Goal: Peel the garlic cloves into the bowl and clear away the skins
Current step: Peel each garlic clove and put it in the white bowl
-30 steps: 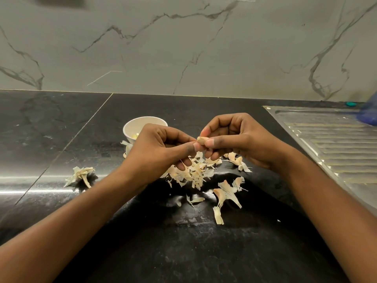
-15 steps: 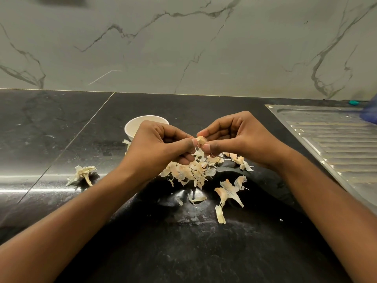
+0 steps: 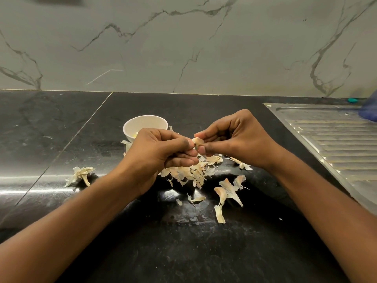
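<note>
Pinching a small pale garlic clove (image 3: 197,141) between them, the left hand (image 3: 159,152) and right hand (image 3: 234,139) both curl their fingertips tight on it. They work just in front and right of the small round white ceramic bowl (image 3: 130,126), probably so a bared clove drops in with a short reach. The heap of papery cream skins (image 3: 189,172) lies under the hands, in front of the bowl. Left of the bowl, the glossy black stone counter (image 3: 51,129) gives sweeping room. A ribbed steel draining board (image 3: 336,144) bounds it well to the right.
</note>
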{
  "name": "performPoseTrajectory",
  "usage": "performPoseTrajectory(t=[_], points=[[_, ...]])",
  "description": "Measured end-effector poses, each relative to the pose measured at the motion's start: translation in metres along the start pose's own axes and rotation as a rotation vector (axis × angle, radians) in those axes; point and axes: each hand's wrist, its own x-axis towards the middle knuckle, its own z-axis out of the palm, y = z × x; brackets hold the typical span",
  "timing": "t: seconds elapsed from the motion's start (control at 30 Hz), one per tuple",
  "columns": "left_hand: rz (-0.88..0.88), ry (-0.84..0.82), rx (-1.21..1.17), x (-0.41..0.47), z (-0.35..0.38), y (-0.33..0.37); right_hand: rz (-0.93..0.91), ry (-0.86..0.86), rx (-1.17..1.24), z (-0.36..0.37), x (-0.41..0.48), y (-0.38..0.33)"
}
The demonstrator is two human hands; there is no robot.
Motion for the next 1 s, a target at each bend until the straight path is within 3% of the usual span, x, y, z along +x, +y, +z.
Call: performPoseTrajectory(t=[0.3, 0.57, 1.0], points=[[0.07, 0.1, -0.004, -0.002, 0.006, -0.003, -0.042, 0.017, 0.03, 0.007, 0.001, -0.002], [0.136, 0.06, 0.071, -0.001, 0.002, 0.003, 0.062, 0.026, 0.175, 0.004, 0.0, -0.006], [0.249, -0.079, 0.345, -0.001, 0.0, -0.001, 0.158, -0.155, 0.011, -0.017, -0.005, -0.011]])
